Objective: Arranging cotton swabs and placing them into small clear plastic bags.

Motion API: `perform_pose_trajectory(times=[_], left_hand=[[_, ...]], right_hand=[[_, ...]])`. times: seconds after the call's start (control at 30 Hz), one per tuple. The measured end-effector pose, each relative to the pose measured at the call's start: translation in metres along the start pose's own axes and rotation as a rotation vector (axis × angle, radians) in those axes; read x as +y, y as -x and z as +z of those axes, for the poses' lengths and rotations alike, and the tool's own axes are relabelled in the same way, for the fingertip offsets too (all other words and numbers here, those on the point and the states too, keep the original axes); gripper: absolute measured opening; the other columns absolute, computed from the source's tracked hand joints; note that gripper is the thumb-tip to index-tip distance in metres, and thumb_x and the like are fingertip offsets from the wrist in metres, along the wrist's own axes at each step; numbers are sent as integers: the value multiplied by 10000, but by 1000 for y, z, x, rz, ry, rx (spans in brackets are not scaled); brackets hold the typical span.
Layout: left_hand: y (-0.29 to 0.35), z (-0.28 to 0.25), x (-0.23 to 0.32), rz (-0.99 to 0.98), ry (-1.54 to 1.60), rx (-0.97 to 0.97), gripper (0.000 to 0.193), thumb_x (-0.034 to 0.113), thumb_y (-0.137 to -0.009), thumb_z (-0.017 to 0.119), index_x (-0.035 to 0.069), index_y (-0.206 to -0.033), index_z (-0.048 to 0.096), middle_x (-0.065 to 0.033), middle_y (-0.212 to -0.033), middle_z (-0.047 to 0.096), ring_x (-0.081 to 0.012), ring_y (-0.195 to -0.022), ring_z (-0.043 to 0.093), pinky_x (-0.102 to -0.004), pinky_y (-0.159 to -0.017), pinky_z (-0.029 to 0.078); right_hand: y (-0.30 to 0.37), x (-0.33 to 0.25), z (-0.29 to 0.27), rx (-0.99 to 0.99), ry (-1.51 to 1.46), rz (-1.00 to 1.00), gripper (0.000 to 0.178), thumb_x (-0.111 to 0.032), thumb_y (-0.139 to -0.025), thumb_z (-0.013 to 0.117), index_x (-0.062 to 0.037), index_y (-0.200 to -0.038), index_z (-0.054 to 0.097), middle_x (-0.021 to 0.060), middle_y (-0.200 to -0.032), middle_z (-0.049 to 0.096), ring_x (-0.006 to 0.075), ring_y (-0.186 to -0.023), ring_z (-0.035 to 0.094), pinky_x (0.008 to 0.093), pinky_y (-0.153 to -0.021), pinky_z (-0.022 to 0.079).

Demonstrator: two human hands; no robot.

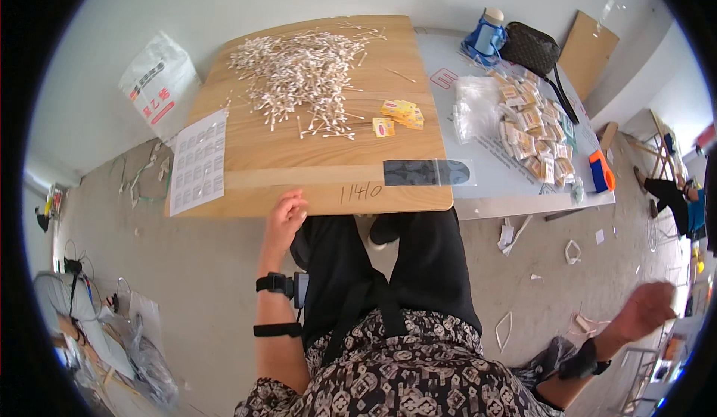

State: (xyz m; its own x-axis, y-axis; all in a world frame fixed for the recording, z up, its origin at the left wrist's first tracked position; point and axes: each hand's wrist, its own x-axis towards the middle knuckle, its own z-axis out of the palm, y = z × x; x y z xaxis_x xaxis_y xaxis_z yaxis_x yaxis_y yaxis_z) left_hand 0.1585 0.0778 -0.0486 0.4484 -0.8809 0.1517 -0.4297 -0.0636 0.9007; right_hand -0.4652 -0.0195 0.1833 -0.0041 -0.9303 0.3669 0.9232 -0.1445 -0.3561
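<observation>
My left hand point(287, 209) is at the front edge of a wooden board table point(336, 150), fingers loosely curled in and nothing visible in them. Out to the far right, away from the tables, my right hand point(648, 310) is raised and smeared by motion, so its fingers do not show clearly. A large loose heap of cotton swabs point(302, 70) covers the back of the board. Right of the heap lie small yellow and white cards point(403, 114). A dark, round-ended strip point(426, 172) is taped flat near the front edge, beside handwritten marks.
A printed sheet point(198, 163) hangs over the board's left edge. On the grey side table point(485, 167) are clear plastic bags point(475, 107), packed swab bundles point(534, 129), a bottle point(489, 35), a dark pouch point(531, 47) and an orange-blue tape dispenser point(601, 172). Scraps litter the floor; another person point(676, 200) is far right.
</observation>
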Motion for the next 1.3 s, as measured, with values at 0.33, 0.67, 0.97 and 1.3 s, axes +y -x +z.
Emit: perform_pose_trajectory(times=[0.33,0.67,0.97,1.3], left_hand=[[-15,65,31,48,-578,100,297,116,-724,742,141,-999,632,-85,-1239,534,-348,-1167,498,-493,-954,419],[-81,64,15,42,-508,20,398,163,-798,694,157,-1192,638,-110,-1198,547,-322,-1147,534,-424,-961,448],[-154,98,14,153,-536,222,356,120,-791,713,182,-1138,663,-65,-1089,534,-309,-1086,509,-466,-937,414],[-85,127,53,31,-640,167,227,102,-752,767,85,-938,638,-103,-1035,578,-336,-1037,524,-464,-920,408]], right_hand=[[-2,252,-47,-145,1024,580,87,-121,-942,618,-60,-992,654,37,-957,669,105,-819,602,260,-677,488],[0,439,-66,-703,1583,-71,176,-53,-739,684,-27,-874,574,127,-929,584,367,-916,566,445,-775,480],[6,455,-82,-750,1712,-149,180,-116,-768,669,-38,-893,567,111,-994,538,332,-954,515,434,-834,447],[0,455,-83,-653,1607,-54,188,-70,-742,670,-38,-902,576,132,-988,559,351,-937,528,444,-826,457]])
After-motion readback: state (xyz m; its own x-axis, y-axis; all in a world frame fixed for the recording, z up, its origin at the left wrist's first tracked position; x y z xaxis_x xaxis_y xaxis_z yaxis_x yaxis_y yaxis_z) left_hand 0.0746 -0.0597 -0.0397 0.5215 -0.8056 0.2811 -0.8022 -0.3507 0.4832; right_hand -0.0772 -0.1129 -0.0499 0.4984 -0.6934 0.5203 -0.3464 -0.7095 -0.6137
